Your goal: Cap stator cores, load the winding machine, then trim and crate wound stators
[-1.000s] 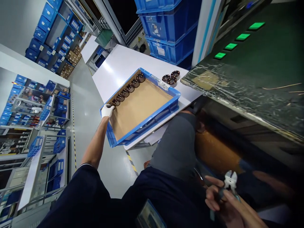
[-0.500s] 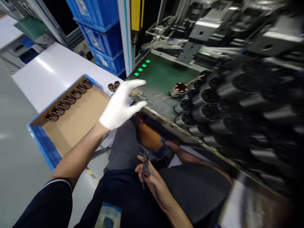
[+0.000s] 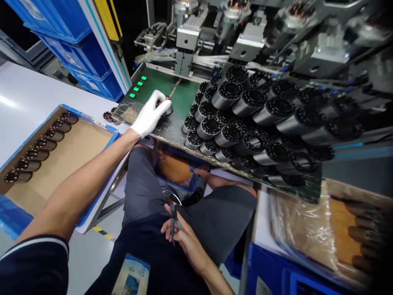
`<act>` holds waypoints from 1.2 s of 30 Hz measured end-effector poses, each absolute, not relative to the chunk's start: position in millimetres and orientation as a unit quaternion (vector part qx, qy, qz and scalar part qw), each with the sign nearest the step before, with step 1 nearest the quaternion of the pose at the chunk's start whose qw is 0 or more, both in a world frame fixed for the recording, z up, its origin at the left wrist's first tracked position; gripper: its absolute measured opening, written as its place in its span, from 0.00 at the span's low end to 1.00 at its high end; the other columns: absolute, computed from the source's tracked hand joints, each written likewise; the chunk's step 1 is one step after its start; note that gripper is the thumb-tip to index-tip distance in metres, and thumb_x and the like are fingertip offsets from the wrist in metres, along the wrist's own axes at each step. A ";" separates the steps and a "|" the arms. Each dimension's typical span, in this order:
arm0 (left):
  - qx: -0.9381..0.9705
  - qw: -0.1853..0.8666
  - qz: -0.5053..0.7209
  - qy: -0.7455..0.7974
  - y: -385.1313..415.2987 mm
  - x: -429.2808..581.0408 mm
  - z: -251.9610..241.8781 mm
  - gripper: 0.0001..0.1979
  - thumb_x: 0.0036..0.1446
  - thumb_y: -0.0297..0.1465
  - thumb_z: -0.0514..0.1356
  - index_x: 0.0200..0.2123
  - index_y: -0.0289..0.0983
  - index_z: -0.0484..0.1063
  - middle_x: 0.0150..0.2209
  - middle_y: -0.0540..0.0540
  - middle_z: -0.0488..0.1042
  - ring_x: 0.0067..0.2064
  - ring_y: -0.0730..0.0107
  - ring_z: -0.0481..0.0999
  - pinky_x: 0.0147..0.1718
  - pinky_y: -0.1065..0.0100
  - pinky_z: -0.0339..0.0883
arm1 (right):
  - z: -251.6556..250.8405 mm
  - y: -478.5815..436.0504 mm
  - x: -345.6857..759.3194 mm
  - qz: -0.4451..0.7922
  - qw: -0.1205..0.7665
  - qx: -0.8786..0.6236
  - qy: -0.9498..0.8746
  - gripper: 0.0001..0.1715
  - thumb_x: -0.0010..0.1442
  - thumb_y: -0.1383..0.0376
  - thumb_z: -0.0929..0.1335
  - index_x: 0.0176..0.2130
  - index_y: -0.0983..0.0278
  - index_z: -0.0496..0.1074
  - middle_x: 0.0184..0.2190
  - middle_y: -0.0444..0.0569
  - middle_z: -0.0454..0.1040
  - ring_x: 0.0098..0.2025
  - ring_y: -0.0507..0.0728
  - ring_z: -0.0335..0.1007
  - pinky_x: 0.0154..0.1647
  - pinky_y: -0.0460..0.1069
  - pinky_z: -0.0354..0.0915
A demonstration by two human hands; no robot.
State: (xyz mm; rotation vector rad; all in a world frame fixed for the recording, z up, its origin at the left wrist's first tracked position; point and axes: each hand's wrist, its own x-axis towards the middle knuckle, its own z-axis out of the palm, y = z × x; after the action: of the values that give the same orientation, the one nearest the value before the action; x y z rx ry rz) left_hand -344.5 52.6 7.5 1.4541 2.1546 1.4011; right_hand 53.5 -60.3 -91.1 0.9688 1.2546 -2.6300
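My left hand [image 3: 151, 114], in a white glove, has its thumb and fingers closed round a copper-wound stator [image 3: 166, 106] on the green work surface [image 3: 184, 92]. Copper wire runs from the stator toward the back of the surface. Low in the view, over my lap, my bare right hand [image 3: 181, 233] holds pliers [image 3: 173, 223]. Stacked dark metal stators [image 3: 210, 126] stand right of my left hand.
At left a blue-edged box [image 3: 82, 143] holds a row of copper-wound stators. Blue crates [image 3: 92, 57] are stacked behind it. Machine fixtures [image 3: 187, 39] line the back. A bin [image 3: 175, 169] sits under the bench, and a plastic-covered box [image 3: 303, 225] at right.
My left hand has gone from open in the air to closed round the stator. The view has shifted right. My right hand still holds the pliers.
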 end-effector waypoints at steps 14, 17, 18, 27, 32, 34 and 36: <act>0.579 0.135 0.437 0.675 -102.0 -206.6 35.0 0.26 0.62 0.35 0.79 0.58 0.55 0.72 0.49 0.47 0.84 0.50 0.52 0.88 0.46 0.45 0.90 | -7.4 -1.9 18.0 -0.621 -0.188 0.206 0.732 0.43 0.73 0.72 0.66 0.81 0.49 0.66 0.79 0.47 0.71 0.70 0.65 0.77 0.72 0.62 0.72; 0.564 0.150 0.439 0.683 -107.1 -209.3 30.2 0.26 0.62 0.36 0.81 0.57 0.54 0.73 0.50 0.46 0.85 0.51 0.50 0.89 0.47 0.43 0.89 | -7.9 -5.0 13.7 -0.610 -0.186 0.188 0.747 0.43 0.72 0.73 0.67 0.80 0.51 0.65 0.79 0.46 0.71 0.73 0.65 0.74 0.75 0.62 0.71; 0.563 0.154 0.439 0.683 -108.6 -209.5 28.6 0.26 0.61 0.36 0.81 0.56 0.53 0.74 0.51 0.46 0.85 0.51 0.50 0.89 0.48 0.42 0.89 | -8.9 -6.7 12.8 -0.609 -0.187 0.185 0.749 0.44 0.72 0.74 0.67 0.80 0.51 0.66 0.79 0.46 0.71 0.71 0.64 0.76 0.74 0.62 0.72; 0.577 0.159 0.431 0.675 -113.4 -209.7 22.3 0.23 0.62 0.37 0.80 0.56 0.53 0.77 0.52 0.48 0.88 0.54 0.51 0.90 0.49 0.46 0.89 | -12.5 -20.0 12.8 -0.613 -0.193 0.232 0.730 0.40 0.72 0.73 0.66 0.76 0.53 0.72 0.75 0.49 0.76 0.63 0.65 0.84 0.66 0.62 0.81; 0.598 0.128 0.368 0.700 -110.4 -208.8 26.3 0.15 0.64 0.40 0.76 0.51 0.50 0.79 0.49 0.49 0.88 0.48 0.54 0.91 0.45 0.52 0.86 | -15.1 -15.5 7.6 -0.600 -0.203 0.236 0.737 0.31 0.75 0.70 0.69 0.72 0.56 0.78 0.71 0.49 0.81 0.67 0.64 0.83 0.69 0.58 0.78; 0.607 0.088 0.308 0.728 -107.6 -209.7 18.9 0.13 0.66 0.41 0.75 0.49 0.46 0.79 0.47 0.47 0.88 0.46 0.54 0.90 0.42 0.54 0.83 | -25.8 -8.5 2.0 -0.598 -0.187 0.261 0.734 0.25 0.76 0.66 0.71 0.68 0.57 0.81 0.65 0.49 0.85 0.64 0.64 0.85 0.69 0.57 0.78; 0.597 0.038 0.257 0.759 -104.8 -212.3 3.8 0.17 0.66 0.43 0.74 0.52 0.44 0.79 0.45 0.46 0.88 0.44 0.53 0.90 0.40 0.57 0.80 | -42.6 0.9 -4.8 -0.613 -0.151 0.295 0.718 0.20 0.76 0.62 0.73 0.63 0.59 0.85 0.53 0.49 0.89 0.54 0.62 0.88 0.62 0.57 0.79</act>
State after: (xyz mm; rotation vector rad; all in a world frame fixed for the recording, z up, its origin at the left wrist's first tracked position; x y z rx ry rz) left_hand -212.3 -104.8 3.8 1.8324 2.3287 0.7883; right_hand -4.8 0.9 -42.6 1.0278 2.5005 -2.1344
